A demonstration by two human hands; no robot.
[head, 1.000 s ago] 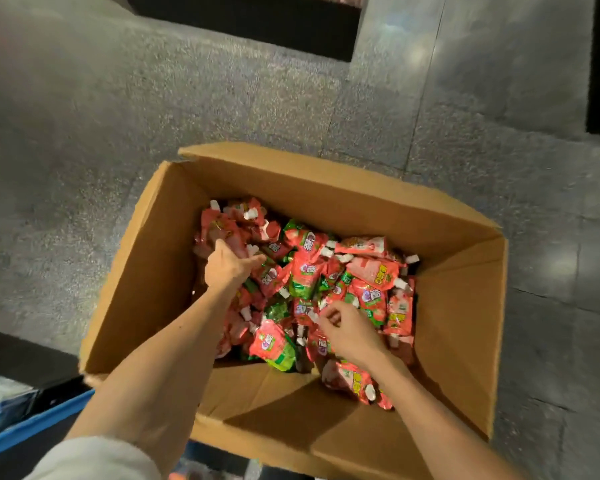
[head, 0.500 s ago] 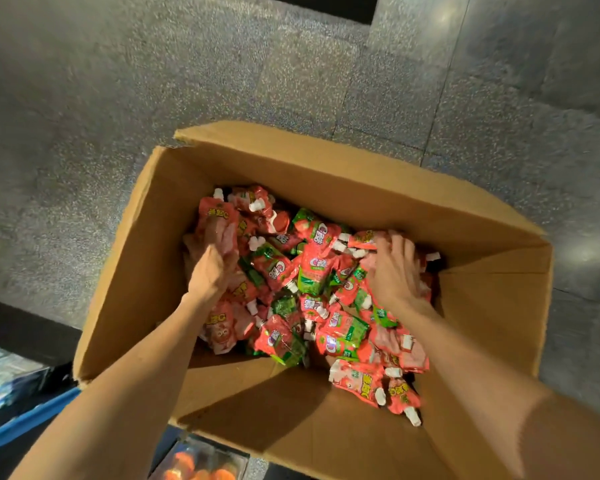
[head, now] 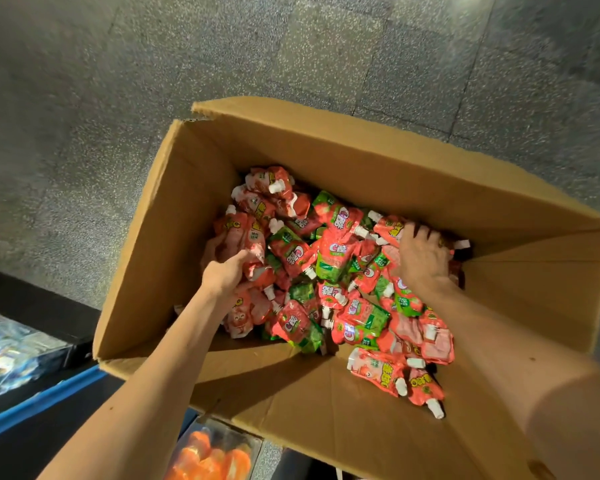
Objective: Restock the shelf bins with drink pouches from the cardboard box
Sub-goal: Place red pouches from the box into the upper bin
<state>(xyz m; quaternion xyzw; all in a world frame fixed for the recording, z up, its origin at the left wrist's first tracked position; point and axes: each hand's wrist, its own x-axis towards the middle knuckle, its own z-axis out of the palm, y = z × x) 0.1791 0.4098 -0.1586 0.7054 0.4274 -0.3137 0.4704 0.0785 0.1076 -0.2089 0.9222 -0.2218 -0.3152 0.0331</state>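
Note:
An open cardboard box [head: 174, 237] sits on the floor, holding a heap of red, pink and green drink pouches [head: 329, 268] with white spouts. My left hand [head: 224, 271] is at the heap's left side, its fingers curled round pink pouches [head: 246, 237]. On the right side of the heap, my right hand [head: 421, 258] lies palm down, fingers spread and dug in among the pouches near the box's far right wall. Two pink pouches [head: 392, 372] lie apart on the bare box bottom nearer me.
Grey speckled floor tiles [head: 153, 81] surround the box. A shelf edge with a blue rail [head: 39, 400] and a bin of bluish packets [head: 11, 351] is at lower left. A bin of orange packets [head: 208, 455] shows below the box's near wall.
My right hand moved from the heap's near middle to its far right side and spread out. My left hand shifted and curled round pink pouches. The view moved closer over the box.

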